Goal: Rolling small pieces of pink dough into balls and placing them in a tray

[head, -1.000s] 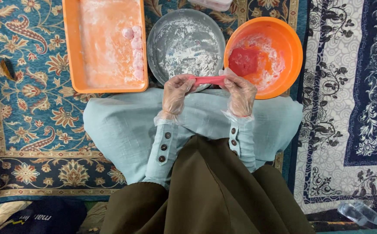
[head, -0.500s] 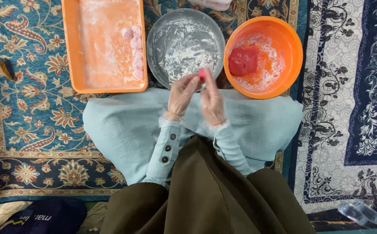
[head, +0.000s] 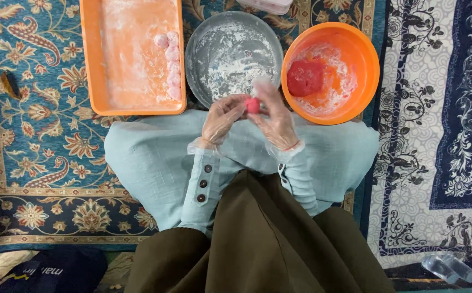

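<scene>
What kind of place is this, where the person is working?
Probably a room in a home, with food being made on the floor. Patterned carpets cover the floor, and an orange tray, a floured metal pan and an orange bowl of red dough lie on them.

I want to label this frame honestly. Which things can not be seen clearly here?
Head view only:
- Red dough piece: mostly covered by the left hand and right hand; its shape is unclear.
- Right hand's fingertips: blurred.
- Orange tray: far end cut off by the top edge.
- Clear container: cut off by the top edge.
</scene>
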